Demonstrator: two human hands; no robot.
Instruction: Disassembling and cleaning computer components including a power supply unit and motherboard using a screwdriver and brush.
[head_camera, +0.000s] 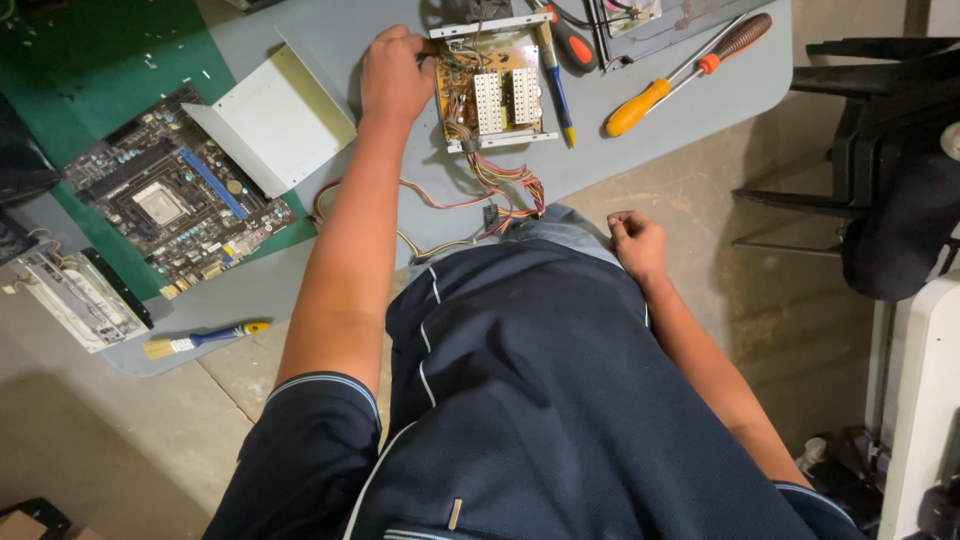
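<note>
My left hand (394, 76) reaches out over the grey table (300, 285) and grips the left edge of an open power supply board (492, 95), a brown circuit board with white heat sinks in a metal frame. A bundle of coloured wires (500, 195) trails from the board toward my body. My right hand (636, 243) is off the table, closed into a loose fist at my waist, holding nothing visible.
A motherboard (175, 205) lies on a green mat at left, beside a bent white metal cover (275, 120). Screwdrivers lie right of the board: blue-handled (556, 85), orange-handled (640, 105), brown-handled (735, 40). A small brush (205, 340) lies near the front edge. Black chair (880, 150) at right.
</note>
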